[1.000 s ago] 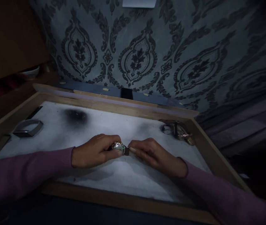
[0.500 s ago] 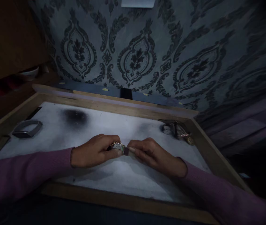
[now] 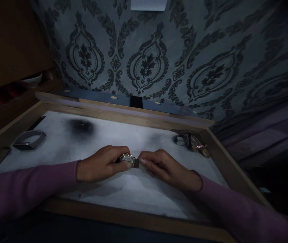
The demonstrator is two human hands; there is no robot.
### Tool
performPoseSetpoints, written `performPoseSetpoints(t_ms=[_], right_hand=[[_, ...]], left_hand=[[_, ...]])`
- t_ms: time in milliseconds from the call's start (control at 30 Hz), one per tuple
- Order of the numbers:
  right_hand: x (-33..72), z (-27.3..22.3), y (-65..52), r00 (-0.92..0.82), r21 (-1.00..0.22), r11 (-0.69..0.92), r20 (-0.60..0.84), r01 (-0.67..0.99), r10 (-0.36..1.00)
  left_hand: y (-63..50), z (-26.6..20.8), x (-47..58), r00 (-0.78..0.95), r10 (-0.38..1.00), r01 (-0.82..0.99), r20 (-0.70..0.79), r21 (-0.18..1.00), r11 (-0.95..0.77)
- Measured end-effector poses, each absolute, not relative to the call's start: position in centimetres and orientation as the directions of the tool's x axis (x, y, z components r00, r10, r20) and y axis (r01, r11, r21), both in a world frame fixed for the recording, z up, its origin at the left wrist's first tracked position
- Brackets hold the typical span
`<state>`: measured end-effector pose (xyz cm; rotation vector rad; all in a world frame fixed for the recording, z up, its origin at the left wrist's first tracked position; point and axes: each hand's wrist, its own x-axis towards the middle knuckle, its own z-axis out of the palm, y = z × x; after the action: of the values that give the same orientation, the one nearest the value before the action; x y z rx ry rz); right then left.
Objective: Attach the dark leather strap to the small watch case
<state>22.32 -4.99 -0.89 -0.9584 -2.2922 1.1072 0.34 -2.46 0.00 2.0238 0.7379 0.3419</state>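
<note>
A wristwatch (image 3: 127, 158) with a shiny round case and a dark strap is held up between my two hands. My left hand (image 3: 104, 163) grips the case side, with the thumb along its lower edge and the fingers over its top. My right hand (image 3: 165, 168) pinches the dark strap (image 3: 136, 163) just right of the case. Both hands are above the white bottom of a shallow wooden tray (image 3: 139, 217). The rest of the strap is hidden by my fingers.
At the tray's left lies a watch with a looped grey band (image 3: 29, 140). A cluster of several watches (image 3: 192, 141) lies in the far right corner. Patterned wallpaper (image 3: 146, 64) rises behind the tray, and a brown wooden cabinet (image 3: 12, 40) stands at left.
</note>
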Motion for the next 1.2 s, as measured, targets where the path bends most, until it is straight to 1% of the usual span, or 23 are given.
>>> performPoseSetpoints(t_ms=[167, 300, 367, 533, 667, 1033, 1200], right_hand=[[22.27, -0.92, -5.04, -0.673, -0.810, 0.436, 0.071, 0.391, 0.736], [22.14, -0.94, -5.10, -0.673, -0.821, 0.408, 0.040, 0.399, 0.739], [22.09, -0.93, -5.11, -0.669, -0.824, 0.401, 0.035, 0.401, 0.742], [22.07, -0.89, -5.08, -0.648, -0.816, 0.392, 0.029, 0.424, 0.761], [22.09, -0.90, -5.07, -0.636, -0.815, 0.401, 0.052, 0.418, 0.770], [22.05, -1.02, -4.94, -0.648, -0.824, 0.389, 0.036, 0.411, 0.761], [22.05, -1.11, -4.87, -0.656, -0.826, 0.401, 0.051, 0.396, 0.753]], left_hand=[[-2.45, -0.16, 0.27, 0.791, 0.612, 0.379, -0.010, 0.793, -0.477], [-2.44, -0.41, 0.22, 0.799, 0.601, 0.394, 0.001, 0.754, -0.526], [-2.44, -0.46, 0.24, 0.795, 0.607, 0.399, -0.010, 0.762, -0.510], [-2.40, -0.43, 0.38, 0.768, 0.638, 0.387, -0.055, 0.833, -0.395], [-2.35, -0.49, 0.42, 0.752, 0.655, 0.377, -0.074, 0.863, -0.336], [-2.40, -0.41, 0.47, 0.753, 0.657, 0.404, -0.041, 0.817, -0.412], [-2.53, -0.17, 0.47, 0.757, 0.652, 0.422, -0.037, 0.790, -0.446]])
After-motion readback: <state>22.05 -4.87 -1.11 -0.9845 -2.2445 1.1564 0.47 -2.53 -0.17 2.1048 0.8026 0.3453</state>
